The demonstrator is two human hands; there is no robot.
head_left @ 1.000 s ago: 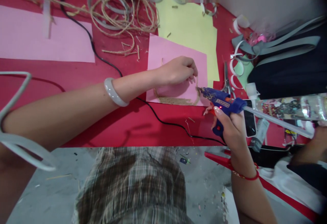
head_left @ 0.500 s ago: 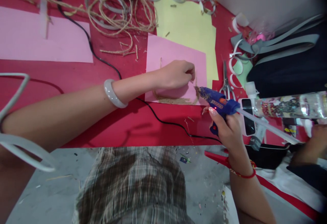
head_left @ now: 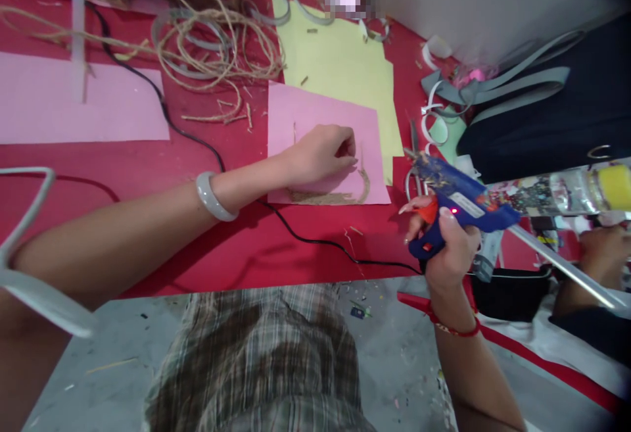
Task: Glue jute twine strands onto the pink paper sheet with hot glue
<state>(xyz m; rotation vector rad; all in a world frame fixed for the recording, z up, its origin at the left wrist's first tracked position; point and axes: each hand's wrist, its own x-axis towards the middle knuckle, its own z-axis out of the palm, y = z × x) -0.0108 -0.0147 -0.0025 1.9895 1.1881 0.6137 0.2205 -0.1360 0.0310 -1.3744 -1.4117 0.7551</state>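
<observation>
My right hand (head_left: 451,248) grips a blue hot glue gun (head_left: 456,195) with an orange trigger and a small red light. Its nozzle points up and left, off the pink paper, and a long clear glue stick (head_left: 566,267) sticks out of its back. My left hand (head_left: 325,152) lies over the pink sheet (head_left: 320,103), fingers curled into a pinch; what they hold, if anything, is hidden. Close to the fingertips, a short curved piece of jute twine (head_left: 365,185) lies on the sheet. Along the sheet's lower edge runs a band of twine rows (head_left: 320,197), partly behind my wrist.
A loose coil of twine (head_left: 221,44) lies at the back left, beside a black cord (head_left: 158,93). Yellow paper (head_left: 335,57) sits behind the pink sheet. Scissors (head_left: 413,136) and a glitter-filled bottle (head_left: 537,195) lie to the right. Another person's hand (head_left: 604,248) is at the far right.
My right hand has drawn the glue gun right, away from the twine on the pink sheet, and tilted its nozzle upward. My left hand keeps its pinch over the sheet. The view has shifted slightly.
</observation>
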